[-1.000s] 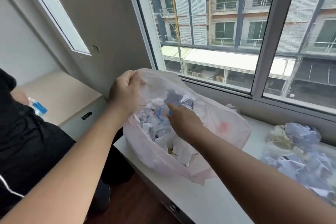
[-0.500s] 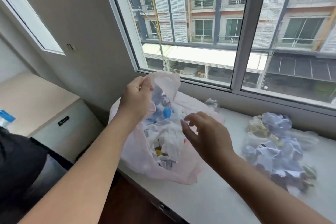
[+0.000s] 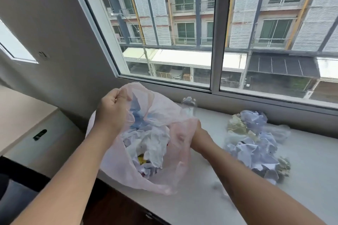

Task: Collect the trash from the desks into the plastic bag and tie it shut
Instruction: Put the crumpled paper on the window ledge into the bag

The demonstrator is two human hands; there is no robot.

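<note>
A thin pinkish plastic bag (image 3: 164, 115) lies on the white desk (image 3: 301, 179) under the window, its mouth held apart. Crumpled paper trash (image 3: 150, 142) fills it. My left hand (image 3: 113, 109) grips the bag's rim at its upper left. My right hand (image 3: 193, 138) holds the rim on the right side, its fingers partly hidden behind the plastic. A pile of crumpled paper and wrappers (image 3: 256, 144) sits on the desk to the right of the bag. A clear plastic bottle (image 3: 189, 105) stands behind the bag near the window.
A window frame (image 3: 217, 42) runs along the desk's back edge. A lower beige cabinet (image 3: 25, 115) with a dark handle (image 3: 39, 134) stands to the left. The desk's front edge drops to a dark floor (image 3: 102, 206).
My right hand came out of the bag, hovered open beside it, and now holds the bag's right rim. My left hand kept its grip. The view turned to the right.
</note>
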